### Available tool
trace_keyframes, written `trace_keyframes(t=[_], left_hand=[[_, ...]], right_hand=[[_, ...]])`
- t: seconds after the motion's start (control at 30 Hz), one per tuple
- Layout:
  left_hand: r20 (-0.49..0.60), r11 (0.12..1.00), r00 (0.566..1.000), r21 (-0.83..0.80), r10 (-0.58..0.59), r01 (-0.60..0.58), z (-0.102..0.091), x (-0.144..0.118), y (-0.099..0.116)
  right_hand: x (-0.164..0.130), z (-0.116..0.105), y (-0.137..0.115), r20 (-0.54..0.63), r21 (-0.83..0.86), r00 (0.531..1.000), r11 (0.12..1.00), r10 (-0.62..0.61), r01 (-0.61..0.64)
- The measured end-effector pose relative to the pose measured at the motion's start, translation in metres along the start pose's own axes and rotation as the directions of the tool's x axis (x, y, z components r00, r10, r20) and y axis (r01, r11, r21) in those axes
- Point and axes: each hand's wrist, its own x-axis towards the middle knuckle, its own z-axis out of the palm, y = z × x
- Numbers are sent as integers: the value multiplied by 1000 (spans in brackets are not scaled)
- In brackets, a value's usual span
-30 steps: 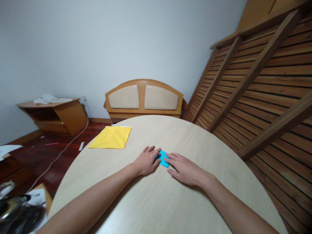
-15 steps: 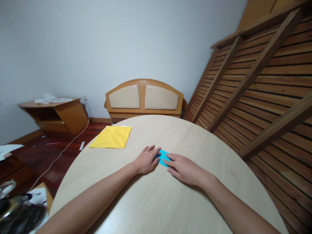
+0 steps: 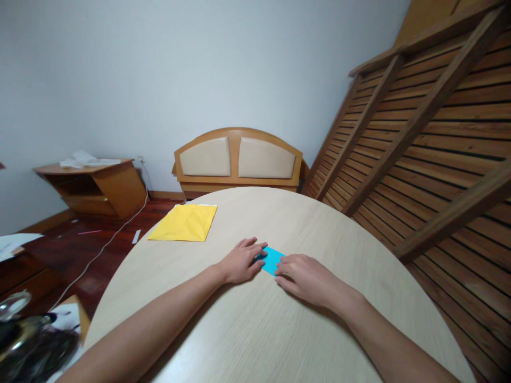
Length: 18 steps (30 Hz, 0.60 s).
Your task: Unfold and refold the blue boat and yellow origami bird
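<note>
Blue folded paper [image 3: 272,259] lies flat near the middle of the round table [image 3: 279,330], much of it hidden under fingertips, so its full outline cannot be made out; the left hand [image 3: 240,261] rests flat with fingers extended, pressing its left end; the right hand [image 3: 307,275] lies palm down, fingers slightly curled, pressing its right end; neither grips it; a yellow sheet [image 3: 184,222] lies well apart at the table's far left edge.
</note>
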Motion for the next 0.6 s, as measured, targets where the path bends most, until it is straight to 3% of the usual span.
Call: trace_keyframes(t=[0.27, 0.43, 0.6], left_hand=[[20, 998, 999, -43, 49, -48, -3, -1, 2], [13, 999, 1000, -35, 15, -14, 0, 0, 1], [31, 1000, 999, -24, 10, -9, -1, 1, 4]], right_hand=[[9, 29, 22, -99, 74, 994, 996, -37, 45], [9, 40, 34, -30, 174, 1000, 985, 7, -2], [7, 35, 39, 33, 237, 999, 972, -9, 1]])
